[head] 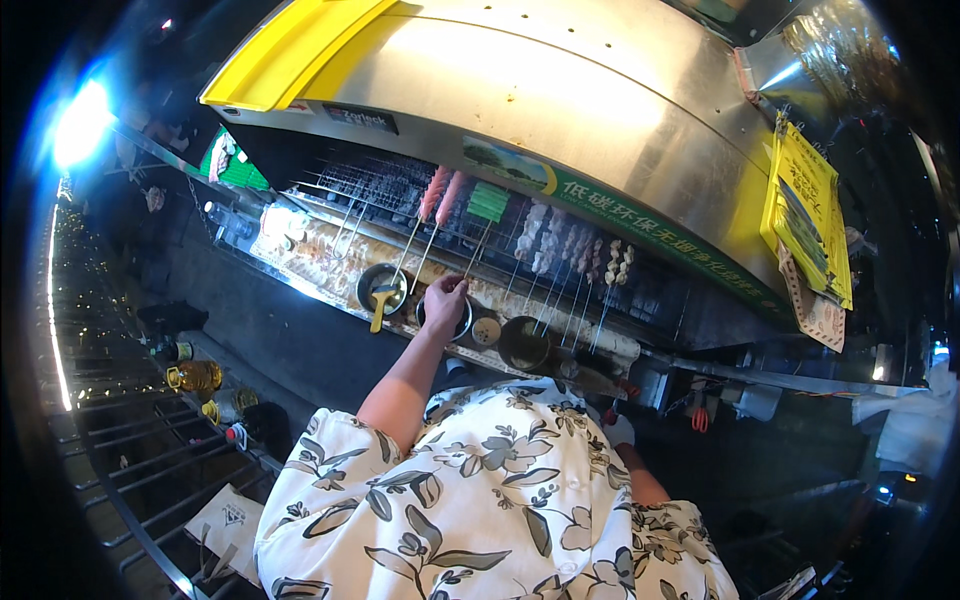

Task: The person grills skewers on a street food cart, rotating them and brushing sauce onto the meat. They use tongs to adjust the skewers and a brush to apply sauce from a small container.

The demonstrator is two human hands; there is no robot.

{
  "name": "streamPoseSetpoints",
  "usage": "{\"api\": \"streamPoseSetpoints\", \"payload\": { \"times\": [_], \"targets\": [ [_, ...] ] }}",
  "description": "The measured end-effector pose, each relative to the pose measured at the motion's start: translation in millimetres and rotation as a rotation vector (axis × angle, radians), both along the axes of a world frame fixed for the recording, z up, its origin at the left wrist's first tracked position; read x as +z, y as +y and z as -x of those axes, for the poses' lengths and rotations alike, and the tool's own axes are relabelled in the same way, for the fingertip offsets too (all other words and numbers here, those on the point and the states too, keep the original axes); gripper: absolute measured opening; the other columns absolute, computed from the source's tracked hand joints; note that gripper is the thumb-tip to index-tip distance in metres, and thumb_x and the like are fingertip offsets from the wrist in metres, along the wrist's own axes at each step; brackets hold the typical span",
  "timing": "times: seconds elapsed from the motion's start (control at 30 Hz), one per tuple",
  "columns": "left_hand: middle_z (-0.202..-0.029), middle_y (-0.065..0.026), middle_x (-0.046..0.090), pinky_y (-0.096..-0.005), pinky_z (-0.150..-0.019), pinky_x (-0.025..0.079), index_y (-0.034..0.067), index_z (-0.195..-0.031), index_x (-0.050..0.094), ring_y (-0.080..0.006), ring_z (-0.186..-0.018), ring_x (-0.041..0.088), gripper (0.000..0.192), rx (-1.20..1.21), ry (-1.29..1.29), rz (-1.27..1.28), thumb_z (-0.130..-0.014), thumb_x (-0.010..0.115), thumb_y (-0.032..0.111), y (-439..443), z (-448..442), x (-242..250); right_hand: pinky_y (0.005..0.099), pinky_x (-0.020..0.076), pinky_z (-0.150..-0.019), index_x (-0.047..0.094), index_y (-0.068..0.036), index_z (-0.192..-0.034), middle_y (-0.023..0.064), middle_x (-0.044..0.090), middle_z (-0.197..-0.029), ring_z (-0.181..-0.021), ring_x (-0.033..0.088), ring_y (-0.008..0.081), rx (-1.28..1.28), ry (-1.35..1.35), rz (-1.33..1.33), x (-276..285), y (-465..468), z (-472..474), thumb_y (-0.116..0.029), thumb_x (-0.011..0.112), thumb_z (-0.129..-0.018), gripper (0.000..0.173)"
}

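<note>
My bare left hand (448,296) pinches the lower end of a skewer stick above a bowl (466,322) at the front ledge of a charcoal grill. That stick leads up to a flat block of green vegetable (488,202) over the coals. To its left, two pink sausages (442,196) lie on sticks. Right of it are several meat skewers (551,236). My gloved right hand (619,432) is low beside my shirt, against something red (610,415); the shirt covers part of it, and its grip is unclear.
A steel hood (525,67) overhangs the grill. Along the ledge stand a pot with a yellow-handled brush (381,300), a round shaker (486,331) and a dark pot (523,343). Red-handled scissors (700,420) hang at right. Oil bottles (196,376) and a metal rack (112,480) are at left.
</note>
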State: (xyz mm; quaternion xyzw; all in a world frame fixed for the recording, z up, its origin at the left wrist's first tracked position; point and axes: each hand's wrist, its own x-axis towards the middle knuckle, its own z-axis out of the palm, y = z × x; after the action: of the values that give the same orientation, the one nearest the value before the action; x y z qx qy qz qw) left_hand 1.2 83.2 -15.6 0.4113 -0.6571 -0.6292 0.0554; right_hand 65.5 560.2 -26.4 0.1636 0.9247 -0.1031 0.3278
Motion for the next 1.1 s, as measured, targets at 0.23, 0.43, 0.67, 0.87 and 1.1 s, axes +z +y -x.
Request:
{"api": "streamPoseSetpoints", "payload": {
  "times": [0.23, 0.43, 0.67, 0.87, 1.1],
  "targets": [
    [-0.099, -0.0151, 0.075, -0.0338, -0.082, 0.053, 0.003, -0.112, 0.074, -0.0225, -0.089, 0.071, 0.03, -0.054, -0.051, 0.182, -0.09, 0.069, 0.023, 0, 0, 17, 0.0475, 0.0499, -0.095, 0.066, -0.004, -0.112, 0.0251, 0.068, -0.113, -0.113, 0.063, 0.0424, 0.032, -0.049, 0.018, -4, 2, -3, -0.047, 0.064, -0.086, 0.051],
    [-0.09, -0.0159, 0.074, -0.0364, -0.078, 0.054, 0.005, -0.107, 0.075, -0.026, -0.082, 0.071, 0.028, -0.127, -0.1, 0.296, -0.089, 0.069, 0.024, -1, -2, 19, 0.0462, 0.0497, -0.097, 0.062, -0.002, -0.119, 0.0292, 0.064, -0.12, -0.116, 0.06, 0.0435, 0.017, 0.025, 0.12, -30, 22, -17, -0.045, 0.061, -0.087, 0.053],
    [-0.088, -0.0174, 0.073, -0.0397, -0.077, 0.055, 0.005, -0.098, 0.076, -0.0298, -0.083, 0.072, 0.022, -0.075, -0.027, 0.355, -0.084, 0.069, 0.021, -3, -2, -2, 0.048, 0.0528, -0.091, 0.071, -0.003, -0.108, 0.0252, 0.071, -0.104, -0.108, 0.065, 0.0437, 0.016, 0.008, 0.06, -16, 3, -10, -0.048, 0.053, -0.091, 0.052],
    [-0.099, -0.0173, 0.075, -0.0377, -0.085, 0.055, 0.005, -0.103, 0.076, -0.0303, -0.092, 0.072, 0.024, -0.089, -0.094, 0.324, -0.084, 0.07, 0.018, 1, 6, 6, 0.0486, 0.053, -0.089, 0.072, -0.003, -0.106, 0.0255, 0.071, -0.103, -0.106, 0.065, 0.0443, -0.039, 0.089, 0.101, 4, -15, 15, -0.055, 0.052, -0.091, 0.058],
    [-0.093, -0.0179, 0.074, -0.0389, -0.078, 0.055, 0.004, -0.101, 0.075, -0.0299, -0.086, 0.071, 0.022, -0.093, -0.021, 0.328, -0.083, 0.067, 0.011, -2, 3, 16, 0.0492, 0.0528, -0.088, 0.072, -0.003, -0.105, 0.0257, 0.071, -0.102, -0.105, 0.066, 0.0446, -0.009, 0.177, 0.195, 12, -16, 17, -0.059, 0.052, -0.091, 0.061]
  ]
}}
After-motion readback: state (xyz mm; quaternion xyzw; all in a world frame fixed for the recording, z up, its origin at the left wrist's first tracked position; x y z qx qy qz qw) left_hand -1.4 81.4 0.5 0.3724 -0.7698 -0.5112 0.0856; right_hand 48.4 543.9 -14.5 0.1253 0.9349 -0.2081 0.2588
